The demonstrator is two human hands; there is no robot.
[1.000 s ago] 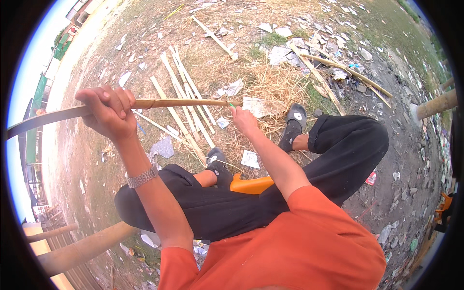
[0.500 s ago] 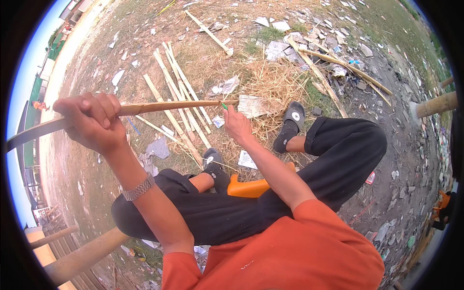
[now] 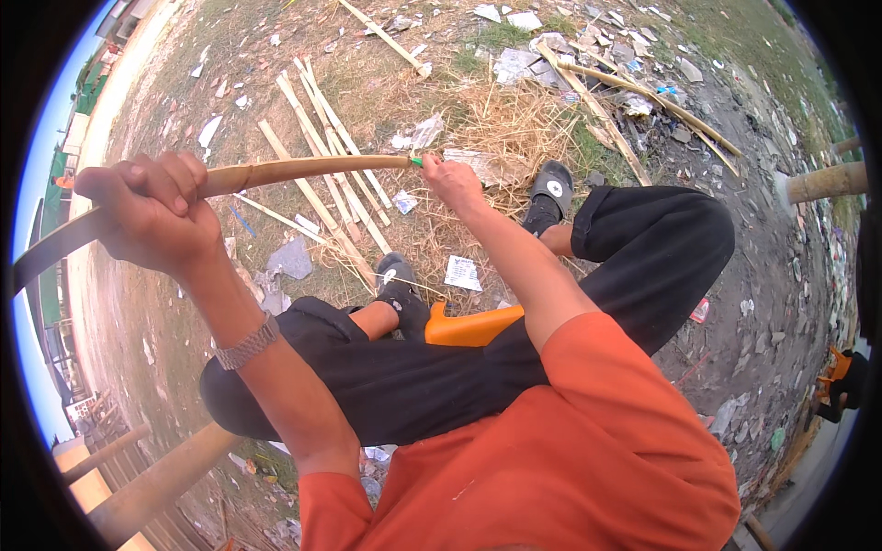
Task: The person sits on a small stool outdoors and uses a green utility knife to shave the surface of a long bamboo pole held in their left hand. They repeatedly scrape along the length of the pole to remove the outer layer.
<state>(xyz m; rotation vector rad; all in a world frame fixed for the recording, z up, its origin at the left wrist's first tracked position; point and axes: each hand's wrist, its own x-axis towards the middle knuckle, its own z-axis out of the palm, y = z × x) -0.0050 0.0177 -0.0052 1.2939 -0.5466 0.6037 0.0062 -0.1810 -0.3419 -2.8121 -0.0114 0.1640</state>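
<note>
My left hand (image 3: 156, 216), with a metal watch at the wrist, is wrapped tightly around a long bamboo strip (image 3: 303, 168). The strip passes out of the fist on both sides and bows slightly upward toward the right. At its right end my right hand (image 3: 452, 182) is closed on a small green-handled tool (image 3: 417, 162). Only a bit of green shows beside the fingers, touching or overlapping the strip's tip; the rest of the tool is hidden.
Several split bamboo strips (image 3: 322, 147) lie on the ground ahead, left of a pile of straw shavings (image 3: 519, 119). More bamboo pieces (image 3: 661, 99) rest among broken tiles at the far right. An orange plastic seat (image 3: 473, 328) shows between my legs. A thick bamboo pole (image 3: 165, 482) stands lower left.
My right hand and the green-handled tool have moved up and slightly left. My left hand has shifted left and a little upward. The bamboo strip now looks more bowed.
</note>
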